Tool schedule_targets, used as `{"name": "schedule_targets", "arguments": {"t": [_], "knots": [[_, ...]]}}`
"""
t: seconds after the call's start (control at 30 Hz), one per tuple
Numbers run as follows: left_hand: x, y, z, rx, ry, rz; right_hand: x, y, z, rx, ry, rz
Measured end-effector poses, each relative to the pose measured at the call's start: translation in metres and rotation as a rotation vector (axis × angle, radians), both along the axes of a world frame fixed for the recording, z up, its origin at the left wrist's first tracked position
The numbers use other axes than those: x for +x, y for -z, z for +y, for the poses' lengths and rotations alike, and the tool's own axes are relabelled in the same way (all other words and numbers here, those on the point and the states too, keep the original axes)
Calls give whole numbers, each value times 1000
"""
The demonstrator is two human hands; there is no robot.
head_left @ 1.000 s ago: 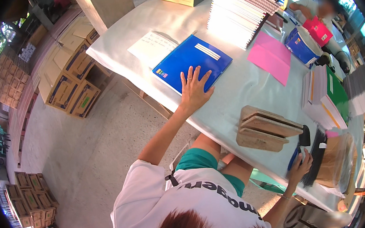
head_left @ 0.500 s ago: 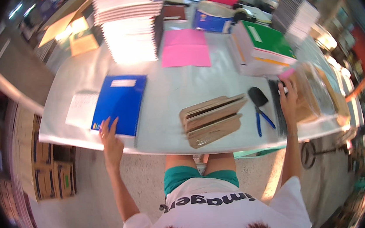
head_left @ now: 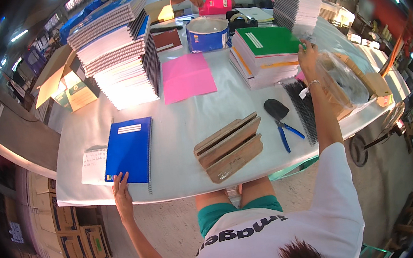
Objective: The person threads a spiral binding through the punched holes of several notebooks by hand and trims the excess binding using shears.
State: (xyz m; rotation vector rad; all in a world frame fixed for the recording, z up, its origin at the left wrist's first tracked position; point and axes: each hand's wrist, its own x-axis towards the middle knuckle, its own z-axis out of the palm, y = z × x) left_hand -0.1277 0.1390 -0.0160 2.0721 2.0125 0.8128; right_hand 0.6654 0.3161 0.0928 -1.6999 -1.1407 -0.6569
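My left hand (head_left: pixel 121 187) rests with its fingers stretched out at the near left corner of a blue spiral notebook (head_left: pixel 129 154). The notebook lies flat and partly covers a small sheet with handwriting (head_left: pixel 93 166). My right arm reaches out over the table's right side. At the near right corner of a stack of paper, my right hand (head_left: pixel 309 55) has its fingers closed on the green cover (head_left: pixel 270 41) that tops it. Below that wrist lie black spiral coils (head_left: pixel 300 110), with blue-handled pliers (head_left: pixel 286 133) and a black, rounded flat piece (head_left: pixel 276 108) to their left.
A slotted wooden block (head_left: pixel 231 149) stands near the front edge. Pink paper (head_left: pixel 189 77) lies mid-table beside a tall notebook stack (head_left: pixel 123 62). Farther back are a blue tub (head_left: pixel 207 34) and another person holding a red cover (head_left: pixel 215 3). A plastic-lined box (head_left: pixel 346 80) sits at right.
My right hand has gone from beside the black coils up to the corner of the green-topped stack. My left hand stays at the blue notebook's near edge. The whole view has shifted.
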Motion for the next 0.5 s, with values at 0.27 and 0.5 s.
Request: {"name": "schedule_targets", "arguments": {"t": [0.27,0.5], "knots": [[28,-42,3,-60,-60,149,67,14,32,-240,163,44],[160,-83,-3,-2,399,-311,90,5,38,-362,36,99]]}}
